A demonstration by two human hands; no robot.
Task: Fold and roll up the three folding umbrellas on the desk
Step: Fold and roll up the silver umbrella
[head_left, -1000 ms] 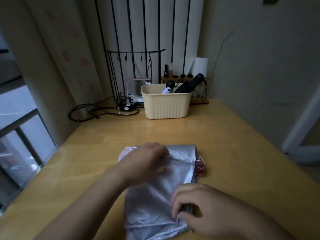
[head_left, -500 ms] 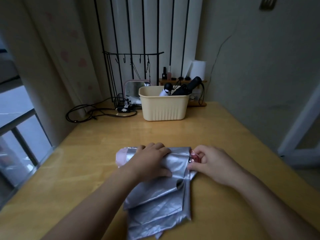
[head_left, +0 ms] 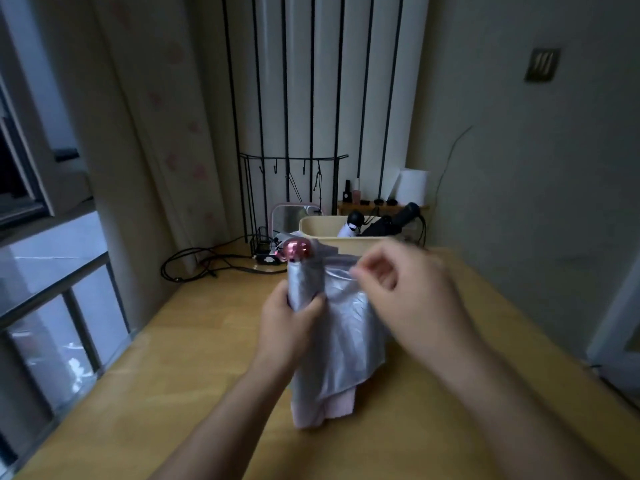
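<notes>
A silver folding umbrella (head_left: 341, 327) with a pink lining and a shiny pink end knob (head_left: 297, 248) stands upright above the wooden desk (head_left: 173, 393). My left hand (head_left: 289, 323) is wrapped around its upper shaft just below the knob. My right hand (head_left: 403, 292) pinches the loose silver fabric at its upper right edge and holds it out to the right. Two more folded umbrellas, one black (head_left: 388, 225) and one white with a black knob (head_left: 349, 226), lie in the cream basket (head_left: 311, 228) at the back.
Black cables (head_left: 194, 265) coil at the back left of the desk beside a small black wire rack (head_left: 263, 244) and a mirror (head_left: 289, 216). A wooden shelf with bottles and a paper roll (head_left: 412, 187) stands by the back wall. A window lies to the left.
The umbrella has been lifted off the desk and turned upright, knob up. My left hand now grips its shaft, and my right hand moved from the knob to the fabric edge.
</notes>
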